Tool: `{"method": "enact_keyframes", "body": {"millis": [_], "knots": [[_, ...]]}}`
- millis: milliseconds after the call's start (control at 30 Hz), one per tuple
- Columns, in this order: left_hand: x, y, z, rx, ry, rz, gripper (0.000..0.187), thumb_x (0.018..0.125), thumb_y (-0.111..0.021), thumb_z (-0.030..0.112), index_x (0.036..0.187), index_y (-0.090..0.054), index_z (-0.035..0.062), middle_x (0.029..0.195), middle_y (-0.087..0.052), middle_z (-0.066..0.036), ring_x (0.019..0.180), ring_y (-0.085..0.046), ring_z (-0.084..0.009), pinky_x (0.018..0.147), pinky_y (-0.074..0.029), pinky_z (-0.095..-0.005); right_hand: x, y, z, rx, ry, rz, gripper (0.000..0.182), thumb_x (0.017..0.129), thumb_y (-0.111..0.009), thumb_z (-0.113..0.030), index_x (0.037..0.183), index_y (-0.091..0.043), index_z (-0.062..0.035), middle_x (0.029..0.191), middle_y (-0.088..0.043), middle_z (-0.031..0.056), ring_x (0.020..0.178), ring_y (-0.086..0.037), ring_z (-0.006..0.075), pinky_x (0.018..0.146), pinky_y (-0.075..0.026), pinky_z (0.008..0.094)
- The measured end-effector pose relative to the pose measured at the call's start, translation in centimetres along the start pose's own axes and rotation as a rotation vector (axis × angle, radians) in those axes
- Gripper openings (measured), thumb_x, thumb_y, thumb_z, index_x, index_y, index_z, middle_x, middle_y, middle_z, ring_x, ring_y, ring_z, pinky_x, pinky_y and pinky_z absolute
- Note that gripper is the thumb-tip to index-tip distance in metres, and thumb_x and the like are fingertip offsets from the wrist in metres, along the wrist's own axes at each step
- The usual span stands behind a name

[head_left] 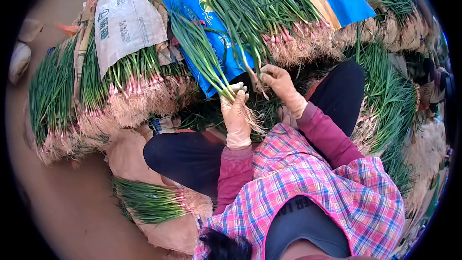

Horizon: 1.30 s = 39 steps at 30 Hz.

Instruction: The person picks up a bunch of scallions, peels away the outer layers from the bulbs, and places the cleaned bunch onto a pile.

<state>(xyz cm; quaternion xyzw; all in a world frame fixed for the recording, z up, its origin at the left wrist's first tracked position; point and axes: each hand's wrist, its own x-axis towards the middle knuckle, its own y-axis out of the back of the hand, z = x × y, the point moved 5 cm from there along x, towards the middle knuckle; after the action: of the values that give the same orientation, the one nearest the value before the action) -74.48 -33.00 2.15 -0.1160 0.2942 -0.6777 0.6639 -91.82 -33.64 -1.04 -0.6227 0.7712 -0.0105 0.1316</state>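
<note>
Brown ground (86, 202) spreads along the left side; stacked rows of green onions (53, 86) lie beyond the hands, a blue sack (231, 66) among them; the left hand (234, 115) is closed around the lower stems of a small bunch (211, 70), roots trailing toward the plaid apron (284, 142); the right hand (284, 85) is narrowed at the pale lower end of a single stalk (251, 73), just beside the bunch; how firmly it pinches, I cannot tell; working stalk by stalk seems the step in hand; the next move calls for a light pinch and a steady bunch; the left knee (178, 159), right knee (344, 82) and near row hem the hands in, so room looks widest above the apron.
</note>
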Motion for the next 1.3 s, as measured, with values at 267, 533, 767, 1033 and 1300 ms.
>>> {"method": "enact_keyframes", "body": {"millis": [267,533,767,1033,1300], "knots": [[0.6,2.5,0.7,0.051,-0.139,0.153,0.02,0.089,-0.062,0.005,0.107,-0.056,0.0091,0.107,-0.063,-0.005,0.096,-0.062,-0.0142,0.081,-0.052,-0.0281,-6.0,-3.7,-0.8,-1.032,0.294,-0.647,0.011,0.078,-0.062,-0.016,0.085,-0.068,-0.0087,0.081,-0.065,0.0105,0.078,-0.064,0.0306,0.072,-0.052,0.0398],[-0.2,0.4,0.8,0.021,0.017,0.038,0.017,0.089,-0.061,0.002,0.105,-0.057,0.0072,0.106,-0.063,-0.008,0.091,-0.064,-0.0159,0.077,-0.053,-0.0263,2.0,1.0,0.1,-0.245,-0.214,-0.01,0.02,0.091,-0.056,-0.024,0.088,-0.067,-0.0068,0.076,-0.067,0.0021,0.065,-0.061,0.0161,0.06,-0.046,0.0299],[-0.7,-0.5,0.4,-0.013,0.065,0.027,0.017,0.09,-0.062,0.001,0.103,-0.052,0.0072,0.089,-0.06,-0.002,0.071,-0.057,-0.0087,0.064,-0.048,-0.0211,-1.8,-5.8,-0.8,0.132,-0.112,-0.112,0.015,0.087,-0.069,-0.015,0.094,-0.066,-0.002,0.078,-0.061,-0.0034,0.07,-0.052,0.0048,0.065,-0.044,0.0215],[-1.0,-1.3,0.0,-0.077,0.146,-0.016,0.01,0.092,-0.06,0.012,0.099,-0.054,0.0085,0.091,-0.068,-0.011,0.06,-0.056,-0.0088,0.048,-0.041,-0.0177,0.8,-5.4,1.2,0.852,-0.416,-0.102,0.015,0.098,-0.051,-0.019,0.098,-0.057,-0.0047,0.067,-0.049,-0.0044,0.056,-0.047,0.0052,0.049,-0.042,0.0208],[-1.2,0.4,-1.0,-0.099,0.19,0.067,0.015,0.089,-0.055,0.002,0.103,-0.051,0.0065,0.088,-0.066,-0.013,0.063,-0.06,-0.0127,0.051,-0.047,-0.0215,0.9,-4.3,0.4,0.305,-0.19,0.093,0.015,0.091,-0.063,-0.021,0.095,-0.06,-0.0072,0.078,-0.058,-0.002,0.057,-0.05,0.0056,0.051,-0.043,0.0203]]}}
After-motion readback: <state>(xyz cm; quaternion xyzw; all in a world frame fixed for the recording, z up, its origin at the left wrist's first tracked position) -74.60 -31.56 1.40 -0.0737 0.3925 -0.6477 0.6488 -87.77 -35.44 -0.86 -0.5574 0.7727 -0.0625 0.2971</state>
